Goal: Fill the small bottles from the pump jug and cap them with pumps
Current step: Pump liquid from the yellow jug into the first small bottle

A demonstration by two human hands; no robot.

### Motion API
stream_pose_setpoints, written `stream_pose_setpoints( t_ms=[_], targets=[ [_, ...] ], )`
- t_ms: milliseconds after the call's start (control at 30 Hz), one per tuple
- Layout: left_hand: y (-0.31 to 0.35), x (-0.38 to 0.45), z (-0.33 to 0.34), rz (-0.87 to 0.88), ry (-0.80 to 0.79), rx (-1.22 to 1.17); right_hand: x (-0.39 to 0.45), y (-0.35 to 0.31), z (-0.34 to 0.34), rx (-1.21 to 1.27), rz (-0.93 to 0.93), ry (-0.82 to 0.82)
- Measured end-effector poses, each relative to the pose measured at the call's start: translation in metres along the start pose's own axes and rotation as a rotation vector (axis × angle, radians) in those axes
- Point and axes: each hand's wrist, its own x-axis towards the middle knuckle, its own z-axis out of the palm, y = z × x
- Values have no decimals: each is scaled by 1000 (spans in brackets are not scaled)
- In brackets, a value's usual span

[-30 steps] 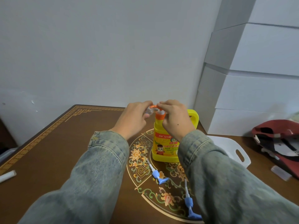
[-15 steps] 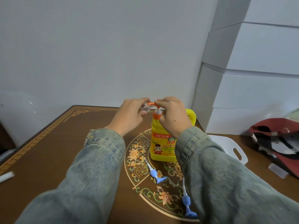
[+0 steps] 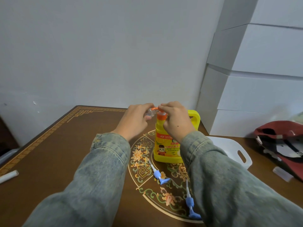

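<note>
A yellow pump jug [image 3: 165, 145] with an orange collar and orange pump head stands upright on the brown table [image 3: 54, 154]. My right hand [image 3: 176, 119] rests on top of the pump head, fingers curled over it. My left hand [image 3: 136, 119] holds a small clear bottle [image 3: 35, 113] tilted against the orange spout. Two blue pump caps with white tubes lie on the table: one [image 3: 159, 176] just in front of the jug, another [image 3: 191, 205] nearer me, partly behind my right sleeve.
A white handled tray [image 3: 236, 153] sits right of the jug. Stacked white boxes [image 3: 255, 99] fill the back right. A dark red cap [image 3: 282, 145] lies at the right edge, a small clear piece [image 3: 282, 174] beside it. A white stick [image 3: 9, 176] lies far left.
The pump head has risen a little under my right hand. Both hands stay at the spout, the small bottle still held there. My head has shifted slightly.
</note>
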Motion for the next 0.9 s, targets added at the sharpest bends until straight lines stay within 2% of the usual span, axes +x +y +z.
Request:
stream_pose_setpoints(
  t_ms=[200, 367, 500, 733, 900],
  targets=[
    [1, 9, -6, -1, 17, -12, 9, 3, -6, -1, -1, 30],
    [1, 0, -1, -40, 20, -70, 3, -1, -3, -12, -13, -20],
    [1, 7, -5, -32, 44, -78, 11, 3, -10, -15, -19, 22],
    [0, 4, -4, -38, 42, -96, 13, 2, -8, -71, -24, -38],
    [-2, 2, 2, -47, 35, -96, 11, 2, -5, -54, -3, -1]
  ],
)
